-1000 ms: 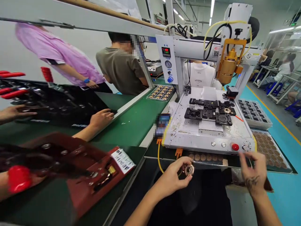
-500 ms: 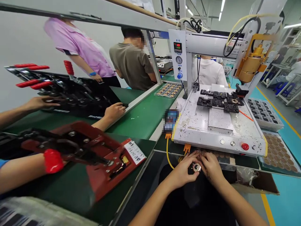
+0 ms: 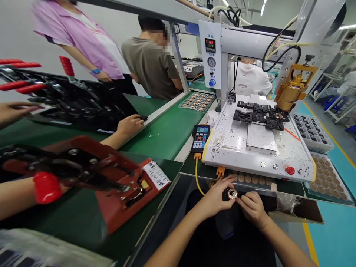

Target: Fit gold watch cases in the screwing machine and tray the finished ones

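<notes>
My left hand [image 3: 218, 196] pinches a small round metal part [image 3: 232, 193], like a watch case with a gold rim, between thumb and fingers above my lap. Close to the part's right side, my right hand [image 3: 253, 208] has its fingers pressed together; what they grip, if anything, is too small to make out. Just beyond both hands, a row of round brown discs [image 3: 247, 179] lies along the bench edge under the front of a white machine [image 3: 232, 150]. Black fixtures [image 3: 260, 115] sit on the machine's bed, with a ring-shaped part at their right, beneath a gold-coloured dispensing head [image 3: 292, 91].
A keypad controller [image 3: 200, 138] with a yellow cable lies left of the machine. A red clamp press [image 3: 119, 189] and another person's arms are at the left. Trays of black parts [image 3: 313, 129] and brown discs [image 3: 328, 176] stand at the right. A cardboard box [image 3: 307, 211] is below.
My right hand has moved down and right, off the bench edge, uncovering the brown discs. The dispensing head appears lower over the fixtures. The view has shifted slightly.
</notes>
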### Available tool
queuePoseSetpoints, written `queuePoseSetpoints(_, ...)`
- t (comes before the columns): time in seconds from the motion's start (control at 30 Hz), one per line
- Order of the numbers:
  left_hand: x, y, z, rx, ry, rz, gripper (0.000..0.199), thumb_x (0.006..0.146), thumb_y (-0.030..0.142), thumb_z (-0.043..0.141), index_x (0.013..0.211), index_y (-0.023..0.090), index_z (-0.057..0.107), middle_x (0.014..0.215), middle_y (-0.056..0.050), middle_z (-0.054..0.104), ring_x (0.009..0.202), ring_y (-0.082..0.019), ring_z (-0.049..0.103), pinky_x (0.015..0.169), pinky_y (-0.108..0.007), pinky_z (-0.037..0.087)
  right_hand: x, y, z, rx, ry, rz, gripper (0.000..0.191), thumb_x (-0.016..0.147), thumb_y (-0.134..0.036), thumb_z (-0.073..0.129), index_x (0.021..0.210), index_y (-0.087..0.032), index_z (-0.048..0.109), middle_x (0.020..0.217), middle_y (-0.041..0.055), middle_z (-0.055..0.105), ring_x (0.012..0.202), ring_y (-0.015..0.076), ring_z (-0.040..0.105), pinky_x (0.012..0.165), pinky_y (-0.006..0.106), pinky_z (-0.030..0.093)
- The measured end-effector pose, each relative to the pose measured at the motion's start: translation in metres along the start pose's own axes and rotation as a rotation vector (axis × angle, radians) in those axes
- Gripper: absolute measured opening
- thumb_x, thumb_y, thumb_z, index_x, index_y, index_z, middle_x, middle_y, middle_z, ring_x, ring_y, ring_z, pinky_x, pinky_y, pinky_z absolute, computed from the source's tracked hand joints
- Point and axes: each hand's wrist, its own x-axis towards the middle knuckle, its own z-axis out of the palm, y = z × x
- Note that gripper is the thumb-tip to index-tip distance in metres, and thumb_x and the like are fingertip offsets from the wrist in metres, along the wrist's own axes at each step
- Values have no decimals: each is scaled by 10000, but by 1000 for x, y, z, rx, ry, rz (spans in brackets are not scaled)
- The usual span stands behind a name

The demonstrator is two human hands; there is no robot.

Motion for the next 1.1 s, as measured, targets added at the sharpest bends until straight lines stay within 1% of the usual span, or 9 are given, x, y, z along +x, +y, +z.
queuePoseSetpoints(0.13,0,-2,16,60,71,40,296,782,119,773,1022,254,665,1533,-107,679,1569,-350,476,1325,-579,300,3,-18,-35,66,50,272,199,1083,-237,580,1118,-274,773,1069,110,817,974,290,771,855,464,626)
queuePoseSetpoints(0.27,2,-5,34,190,195,106,268,806,118,742,1033,237,668,1452,-128,720,1600,-410,407,1301,-663,297,20,-31,-71,138,111,602,184,1119,-351,554,1099,-235,696,873,73,761,703,224,728,623,340,613)
queuePoseSetpoints(0.37,0,-1,41,215,263,150,250,823,138,739,1050,227,681,1424,-153,722,1588,-432,416,1273,-679,335,35,-44,-87,210,98,733,273,1101,-470,584,1100,-232,719,806,38,742,582,181,659,506,286,552)
queuePoseSetpoints(0.47,-8,12,43,77,294,124,298,819,167,762,1102,236,697,1454,-142,698,1471,-401,562,1240,-623,420,48,-58,-93,375,107,869,375,1020,-585,683,1115,-233,771,805,42,751,560,164,619,486,279,516)
queuePoseSetpoints(0.53,-17,24,42,-151,257,20,334,836,193,769,1156,248,692,1355,-115,744,1285,-337,700,1156,-547,530,55,-64,-94,541,132,957,411,937,-621,774,1066,-231,794,790,42,748,542,151,585,470,276,486)
queuePoseSetpoints(0.63,-27,40,39,-647,153,-188,401,844,278,840,1196,241,650,1143,-75,789,1039,-268,795,990,-446,640,63,-68,-92,716,161,1014,397,863,-603,857,962,-225,784,764,34,736,502,125,525,439,266,437)
queuePoseSetpoints(0.73,-32,51,34,-987,131,-319,560,741,320,980,1178,222,642,1150,-82,797,1034,-276,817,974,-413,649,66,-67,-92,796,148,1037,376,854,-568,882,922,-221,756,680,2,689,475,112,486,427,253,396)
queuePoseSetpoints(0.9,-36,67,27,-1168,189,-408,744,712,291,1030,1356,178,675,1310,-160,795,1205,-321,777,1062,-434,616,66,-68,-98,775,104,1019,363,913,-551,843,964,-205,745,605,-30,616,488,122,506,463,255,407)
queuePoseSetpoints(1.1,-41,85,24,-1338,177,-413,556,839,377,957,1296,124,766,1331,-192,794,1179,-304,786,1031,-421,635,62,-73,-107,878,38,1026,302,994,-492,784,947,-217,668,653,-32,622,527,111,534,508,236,422)
